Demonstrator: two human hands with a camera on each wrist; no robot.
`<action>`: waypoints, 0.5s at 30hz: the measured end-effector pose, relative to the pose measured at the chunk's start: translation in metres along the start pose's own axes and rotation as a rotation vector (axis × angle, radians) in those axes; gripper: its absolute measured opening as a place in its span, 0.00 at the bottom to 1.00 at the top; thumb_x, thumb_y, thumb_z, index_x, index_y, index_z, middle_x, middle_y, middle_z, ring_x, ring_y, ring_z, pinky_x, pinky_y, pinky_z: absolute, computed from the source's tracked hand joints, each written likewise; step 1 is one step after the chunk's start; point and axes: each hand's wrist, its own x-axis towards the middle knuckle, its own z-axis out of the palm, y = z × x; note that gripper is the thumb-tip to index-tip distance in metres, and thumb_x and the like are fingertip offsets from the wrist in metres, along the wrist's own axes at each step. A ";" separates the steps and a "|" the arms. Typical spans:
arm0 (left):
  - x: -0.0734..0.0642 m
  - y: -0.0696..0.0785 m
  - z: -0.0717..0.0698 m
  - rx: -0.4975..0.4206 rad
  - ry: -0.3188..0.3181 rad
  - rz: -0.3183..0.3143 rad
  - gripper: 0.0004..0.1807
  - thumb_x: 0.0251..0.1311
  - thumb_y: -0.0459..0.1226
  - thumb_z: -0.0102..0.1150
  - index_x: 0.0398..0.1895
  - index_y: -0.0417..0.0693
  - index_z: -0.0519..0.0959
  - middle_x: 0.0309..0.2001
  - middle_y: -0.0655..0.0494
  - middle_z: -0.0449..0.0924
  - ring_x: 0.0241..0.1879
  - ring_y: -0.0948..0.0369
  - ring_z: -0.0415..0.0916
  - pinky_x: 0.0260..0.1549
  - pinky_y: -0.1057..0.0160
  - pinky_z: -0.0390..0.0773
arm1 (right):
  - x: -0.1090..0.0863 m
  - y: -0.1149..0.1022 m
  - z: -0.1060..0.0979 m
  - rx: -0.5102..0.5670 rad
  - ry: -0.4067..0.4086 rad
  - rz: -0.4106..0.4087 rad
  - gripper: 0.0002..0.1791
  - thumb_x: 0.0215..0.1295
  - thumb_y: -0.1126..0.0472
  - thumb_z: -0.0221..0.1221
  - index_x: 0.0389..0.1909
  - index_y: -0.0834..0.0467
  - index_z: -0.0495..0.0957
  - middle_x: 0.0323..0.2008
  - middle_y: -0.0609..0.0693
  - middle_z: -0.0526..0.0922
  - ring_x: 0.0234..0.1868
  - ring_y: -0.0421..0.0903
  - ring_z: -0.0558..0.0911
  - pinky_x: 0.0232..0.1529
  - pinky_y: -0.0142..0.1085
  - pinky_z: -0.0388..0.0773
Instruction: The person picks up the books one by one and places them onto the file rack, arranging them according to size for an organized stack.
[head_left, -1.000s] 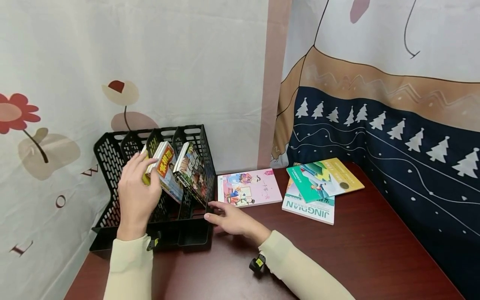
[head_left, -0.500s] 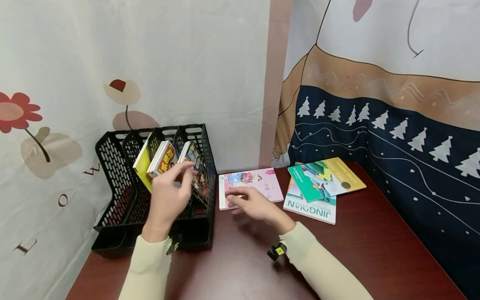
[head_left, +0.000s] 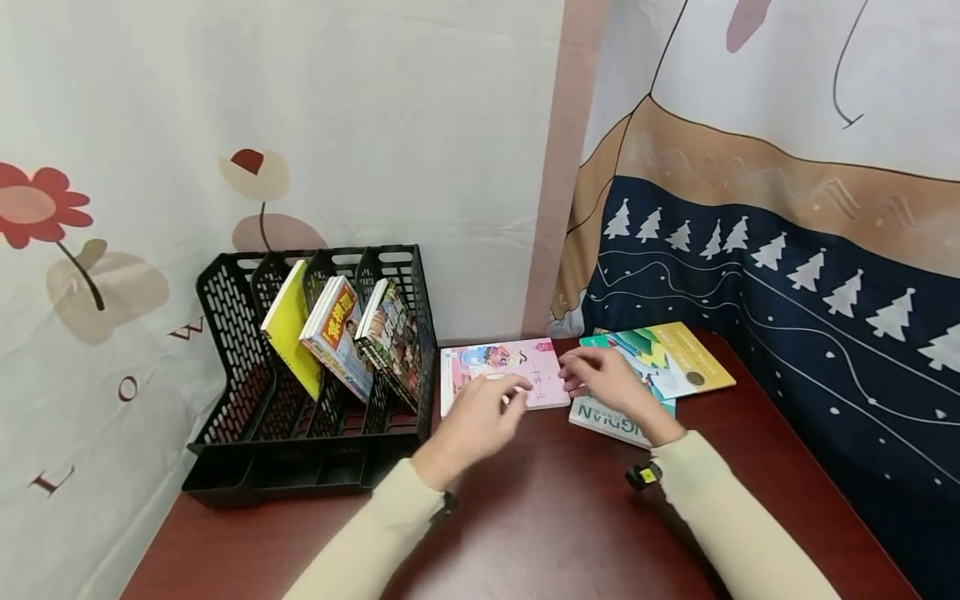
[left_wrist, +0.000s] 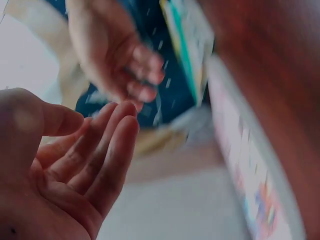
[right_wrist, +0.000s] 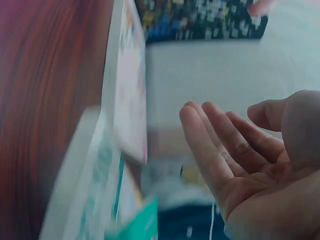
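Note:
My left hand (head_left: 476,425) hovers over the near edge of a pink book (head_left: 536,375), its fingers loosely bent around nothing. The right hand (head_left: 611,385) is in the air between that book and a pile of books, overlapping the pile's near side in the head view. On top of the pile lies a green and yellow book (head_left: 678,358); a white book (head_left: 603,419) with large letters sticks out below. In the left wrist view the palm of the left hand (left_wrist: 85,170) faces inward, holding nothing. The right hand (right_wrist: 245,155) likewise shows bare, slightly bent fingers in its wrist view.
A black book rack (head_left: 247,450) with upright dividers stands at the left. In its slots lean a yellow book (head_left: 296,333), several books with a red and blue cover (head_left: 341,333), and dark-covered books (head_left: 393,342). Fabric curtains (head_left: 420,108) hang behind the brown table (head_left: 540,517).
Both hands have moved right, away from the rack: the left from the rack's books to the pink book, the right from the rack's edge to the pile. The yellow book now shows fully.

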 end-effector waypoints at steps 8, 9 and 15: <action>0.043 0.027 0.051 -0.051 -0.122 -0.068 0.14 0.82 0.43 0.57 0.56 0.52 0.90 0.49 0.58 0.94 0.44 0.64 0.87 0.52 0.61 0.86 | 0.000 0.039 -0.065 -0.128 0.167 0.150 0.23 0.89 0.56 0.49 0.69 0.69 0.80 0.51 0.67 0.89 0.37 0.45 0.93 0.41 0.36 0.92; 0.049 0.029 0.056 -0.039 -0.129 -0.082 0.14 0.82 0.43 0.57 0.57 0.53 0.90 0.51 0.57 0.93 0.46 0.62 0.86 0.54 0.60 0.85 | -0.001 0.042 -0.072 -0.151 0.189 0.159 0.23 0.89 0.56 0.49 0.68 0.69 0.80 0.51 0.66 0.89 0.37 0.45 0.92 0.40 0.33 0.91; 0.079 0.029 0.081 0.003 -0.127 -0.155 0.15 0.83 0.44 0.57 0.61 0.51 0.88 0.57 0.55 0.92 0.51 0.58 0.86 0.62 0.58 0.85 | -0.009 0.055 -0.113 -0.391 0.344 0.138 0.22 0.85 0.57 0.50 0.60 0.67 0.86 0.50 0.65 0.91 0.38 0.47 0.88 0.33 0.29 0.81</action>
